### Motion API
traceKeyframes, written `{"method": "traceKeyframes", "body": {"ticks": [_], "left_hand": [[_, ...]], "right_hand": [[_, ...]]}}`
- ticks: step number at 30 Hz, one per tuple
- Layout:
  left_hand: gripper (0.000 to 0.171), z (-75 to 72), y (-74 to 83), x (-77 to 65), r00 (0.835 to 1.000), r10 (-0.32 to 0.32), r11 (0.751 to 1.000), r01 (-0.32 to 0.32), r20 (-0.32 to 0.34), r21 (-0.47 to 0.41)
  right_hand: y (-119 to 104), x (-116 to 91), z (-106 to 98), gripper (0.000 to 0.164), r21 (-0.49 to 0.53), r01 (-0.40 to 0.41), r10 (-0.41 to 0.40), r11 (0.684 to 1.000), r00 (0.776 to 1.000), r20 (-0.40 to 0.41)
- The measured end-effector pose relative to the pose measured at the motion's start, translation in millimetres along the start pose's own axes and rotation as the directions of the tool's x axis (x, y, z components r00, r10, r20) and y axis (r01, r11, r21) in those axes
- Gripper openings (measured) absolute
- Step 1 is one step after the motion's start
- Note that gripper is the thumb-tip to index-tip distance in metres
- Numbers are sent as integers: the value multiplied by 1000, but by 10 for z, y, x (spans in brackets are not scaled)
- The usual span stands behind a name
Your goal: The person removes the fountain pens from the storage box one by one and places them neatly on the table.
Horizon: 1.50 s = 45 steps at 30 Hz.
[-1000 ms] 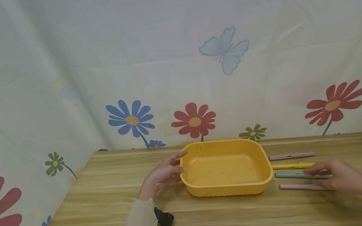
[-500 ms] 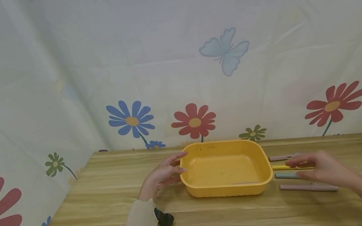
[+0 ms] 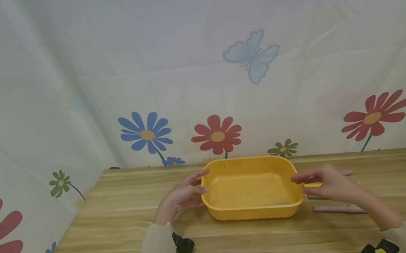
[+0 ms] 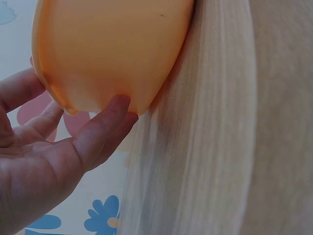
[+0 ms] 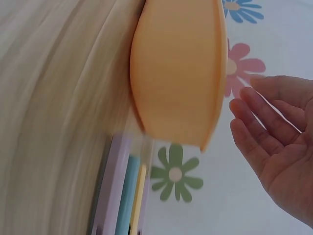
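Note:
A yellow plastic basin (image 3: 255, 212) stands on the wooden table. My left hand (image 3: 182, 195) touches its left end; in the left wrist view, fingertips (image 4: 120, 103) rest on the outer wall, with another finger at the rim. At the basin's right end is my right hand (image 3: 325, 182), fingers extended and loosely bent, holding nothing. The right wrist view shows a gap between its fingertips and the basin rim (image 5: 220, 88). Under and beside this hand lie a pale pink pen (image 3: 333, 209), a teal pen (image 5: 128, 191), a yellow pen (image 5: 139, 196) and another pink pen (image 3: 347, 172), partly hidden.
The wood-grain table (image 3: 121, 208) reaches back to a white curtain (image 3: 177, 60) printed with flowers and a butterfly. Dark wrist devices (image 3: 184, 245) sit at both cuffs. A thin pale strip (image 3: 275, 205) shows inside the basin along its near wall.
My right hand has moved left, from over the pens to the basin's right end. The left hand, basin and pens have stayed in place.

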State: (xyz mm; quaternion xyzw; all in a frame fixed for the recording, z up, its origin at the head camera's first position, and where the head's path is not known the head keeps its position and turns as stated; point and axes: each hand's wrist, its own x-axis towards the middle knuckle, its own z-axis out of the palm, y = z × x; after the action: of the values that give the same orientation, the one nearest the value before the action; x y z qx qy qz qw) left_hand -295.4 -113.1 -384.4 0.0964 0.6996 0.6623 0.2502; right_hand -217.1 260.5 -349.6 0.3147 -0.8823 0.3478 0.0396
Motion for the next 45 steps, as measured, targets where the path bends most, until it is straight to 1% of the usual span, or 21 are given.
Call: {"method": "traceKeyframes", "body": {"ticks": [6, 15, 22, 26, 34, 40, 45], "left_hand": [[59, -8, 1, 5, 1000, -1, 1000, 1, 1, 0], [59, -5, -2, 5, 1000, 5, 1000, -5, 1, 0], [58, -11, -1, 7, 1000, 5, 1000, -5, -3, 10], [59, -14, -7, 9, 1000, 5, 1000, -5, 1, 8], [59, -18, -26, 21, 1000, 10, 1000, -10, 18, -9], [59, -15, -28, 21, 1000, 7, 1000, -7, 5, -15], [58, -2, -19, 14, 1000, -7, 1000, 7, -28, -18]], "right_hand": [[-49, 196, 167, 30, 67, 31, -33, 997, 999, 22], [-56, 397, 407, 30, 137, 17, -31, 990, 994, 100], [-19, 516, 564, 29, 111, 13, -28, 994, 990, 136], [-25, 573, 632, 28, 102, -6, -11, 995, 987, 163], [-47, 654, 726, 26, 129, -31, 2, 991, 976, 216], [-63, 700, 755, 24, 111, -45, 16, 993, 969, 246], [-65, 739, 781, 24, 101, -69, 37, 992, 957, 289]]}}
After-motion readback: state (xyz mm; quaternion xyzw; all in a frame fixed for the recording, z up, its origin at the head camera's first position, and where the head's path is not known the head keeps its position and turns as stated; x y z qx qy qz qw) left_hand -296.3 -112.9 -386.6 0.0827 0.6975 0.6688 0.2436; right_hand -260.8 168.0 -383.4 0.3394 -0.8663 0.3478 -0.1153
